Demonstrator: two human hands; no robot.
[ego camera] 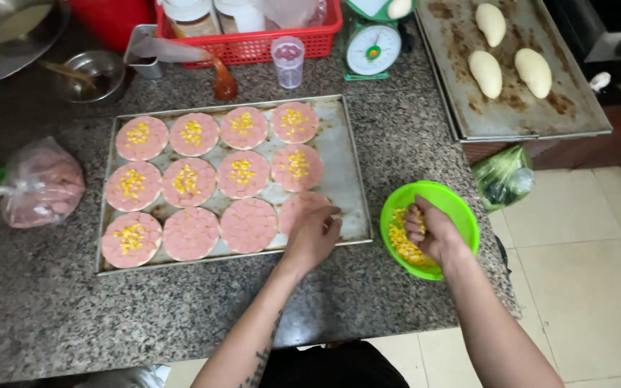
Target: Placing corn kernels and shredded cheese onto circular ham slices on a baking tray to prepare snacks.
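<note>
The left hand (312, 233) lay palm down over the bottom-right round on the baking tray (343, 154), its fingers loosely spread on that pink disc and closed on nothing. The right hand (429, 233) was sunk in the green bowl (461, 212), its fingers curled into the corn kernels (400, 244); whether that grip had taken any kernels could not be told.

The tray rested on the speckled stone surface (181, 316) and carried twelve pink meat-topped rounds (192, 233) in three rows. All four in the top row, all four in the middle row and the leftmost in the bottom row bore a small heap of yellow corn. The other three bottom rounds showed none, the last being partly hidden under the left hand. The green bowl stood just beside the tray's right edge, at the lip of the surface.

Elsewhere: a plastic bag of pink meat (41, 183) at the left, a red basket (253, 43) of containers behind the tray, a green kitchen scale (371, 47), and a second tray (533, 108) with three pale dough rolls (486, 72).
</note>
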